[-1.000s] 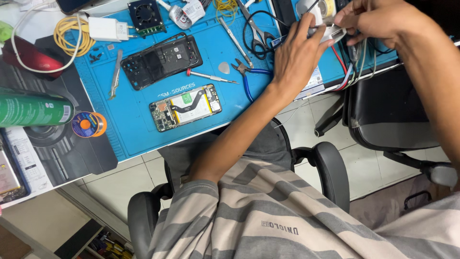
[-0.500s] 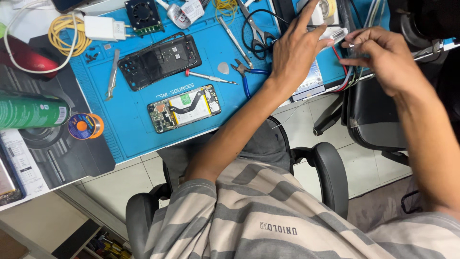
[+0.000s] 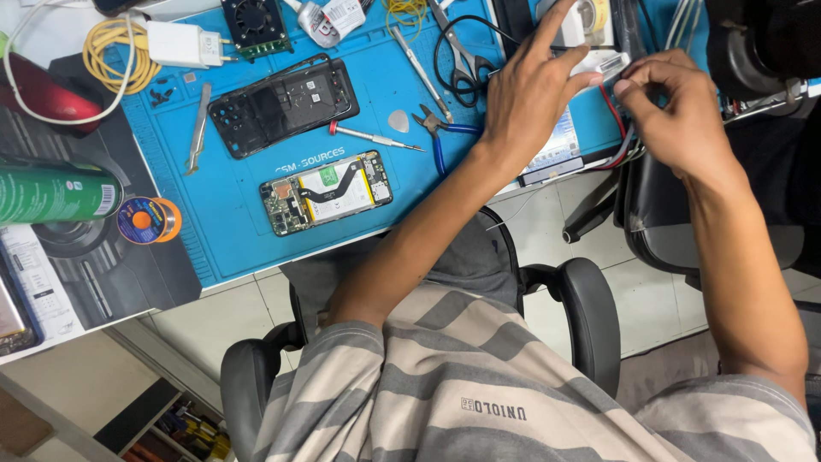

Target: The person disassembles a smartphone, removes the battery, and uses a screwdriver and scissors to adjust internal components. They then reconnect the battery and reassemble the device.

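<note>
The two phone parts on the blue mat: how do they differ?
The frame is a black, hollowed shell, lying farther from the person. The opened phone is filled, showing a green circuit board, pale battery and black ribbon cable, and lies nearer. Both lie flat, similarly tilted, with no hand on them.

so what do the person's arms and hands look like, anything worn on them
Both arms are bare from the short sleeves down. The grey and beige striped t-shirt covers only the upper arms. The left hand and right hand show no gloves, rings or watch.
</note>
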